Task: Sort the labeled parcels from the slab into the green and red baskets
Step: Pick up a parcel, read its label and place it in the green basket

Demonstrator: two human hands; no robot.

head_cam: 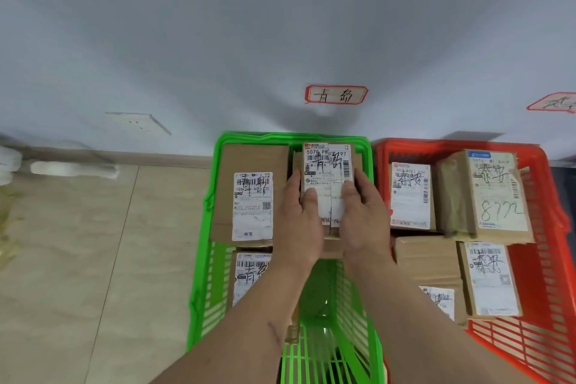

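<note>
Both hands hold one small cardboard parcel (327, 171) with a white handwritten label over the far right part of the green basket (199, 274). My left hand (299, 221) grips its left side, thumb on the label. On its right side is my right hand (363, 221), thumb also on top. Two labeled parcels lie in the green basket: a large one (249, 196) at the far left and another (249, 274) nearer, partly hidden by my left forearm. The red basket (554, 259) on the right holds several labeled parcels (495, 196).
The baskets stand side by side on a beige tiled floor (93, 259) against a white wall. A red-framed handwritten sign (336, 94) hangs above the green basket, and another sign (554, 102) above the red one. A wall socket (137, 123) sits at the left.
</note>
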